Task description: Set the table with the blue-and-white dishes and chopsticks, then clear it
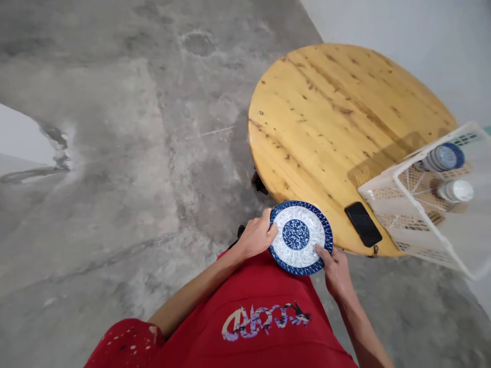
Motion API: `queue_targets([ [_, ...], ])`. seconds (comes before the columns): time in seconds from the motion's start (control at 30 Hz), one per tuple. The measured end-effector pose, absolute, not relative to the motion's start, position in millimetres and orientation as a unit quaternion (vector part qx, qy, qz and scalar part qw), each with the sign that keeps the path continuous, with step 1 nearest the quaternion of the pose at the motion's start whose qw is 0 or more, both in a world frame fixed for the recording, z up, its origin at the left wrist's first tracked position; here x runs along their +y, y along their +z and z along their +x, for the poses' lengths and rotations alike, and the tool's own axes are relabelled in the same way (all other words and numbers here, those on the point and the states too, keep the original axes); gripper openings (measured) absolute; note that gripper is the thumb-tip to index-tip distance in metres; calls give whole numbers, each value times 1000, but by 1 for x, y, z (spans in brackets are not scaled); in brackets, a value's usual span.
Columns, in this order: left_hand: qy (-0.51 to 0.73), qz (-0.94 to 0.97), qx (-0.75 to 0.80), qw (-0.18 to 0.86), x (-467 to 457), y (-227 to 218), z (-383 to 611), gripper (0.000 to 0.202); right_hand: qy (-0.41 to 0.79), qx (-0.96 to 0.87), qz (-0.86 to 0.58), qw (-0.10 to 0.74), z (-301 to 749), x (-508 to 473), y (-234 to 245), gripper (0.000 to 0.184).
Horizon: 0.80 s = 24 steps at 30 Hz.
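The red shirt [261,286] is closest, and past it the left hand [255,236] and right hand [338,272] both grip a round plate [295,234], which has no long side, between their fingers, with the table [341,117] just past them and the white basket [406,209] nearer the right hand.

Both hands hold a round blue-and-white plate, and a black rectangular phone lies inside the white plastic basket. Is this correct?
Not quite: the head view shows the black phone lying on the round yellow wooden table, outside the basket. The rest is right.
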<state>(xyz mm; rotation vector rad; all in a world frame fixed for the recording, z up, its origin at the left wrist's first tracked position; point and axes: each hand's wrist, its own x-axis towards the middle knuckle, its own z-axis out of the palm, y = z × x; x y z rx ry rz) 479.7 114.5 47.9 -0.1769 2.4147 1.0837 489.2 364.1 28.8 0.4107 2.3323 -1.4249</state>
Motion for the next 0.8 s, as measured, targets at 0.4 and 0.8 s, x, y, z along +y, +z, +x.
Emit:
queue_targets([
  [0.4,424,-43,882,200,52,24,423,39,-575,803,121,99,444,298,5,36],
  [0.8,393,51,888,232,36,-4,280,44,-571,782,246,47,359,267,-29,31],
])
